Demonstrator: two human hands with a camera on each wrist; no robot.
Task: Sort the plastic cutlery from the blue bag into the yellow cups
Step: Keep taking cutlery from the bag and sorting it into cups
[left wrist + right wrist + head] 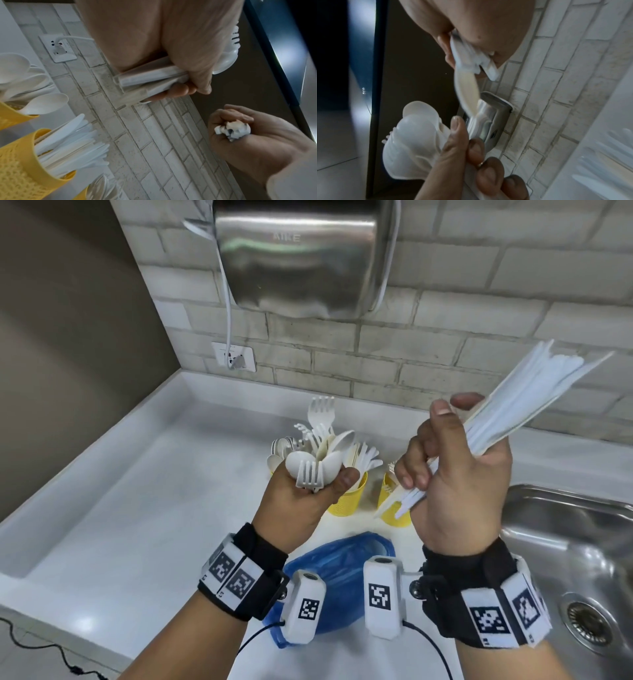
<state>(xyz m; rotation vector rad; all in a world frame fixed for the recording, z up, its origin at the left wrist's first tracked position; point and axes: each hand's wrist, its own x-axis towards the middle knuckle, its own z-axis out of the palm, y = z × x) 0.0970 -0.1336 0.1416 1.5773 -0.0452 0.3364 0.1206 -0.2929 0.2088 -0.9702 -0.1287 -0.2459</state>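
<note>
My left hand (305, 498) grips a mixed bunch of white forks and spoons (315, 470) by the handles, heads up, just in front of the yellow cups. My right hand (455, 470) grips a bundle of white knives (534, 402) that points up and to the right. One yellow cup (351, 496) holds forks, another (390, 505) stands partly behind the right hand. In the left wrist view a cup of knives (25, 169) and a cup of spoons (10, 115) stand at the left. The blue bag (342, 577) lies crumpled on the counter below my wrists.
A steel sink (565, 542) with its drain (589, 625) lies at the right. The white counter (137, 508) stretches left to a raised edge. A steel hand dryer (298, 254) hangs on the brick wall above a socket (234, 357).
</note>
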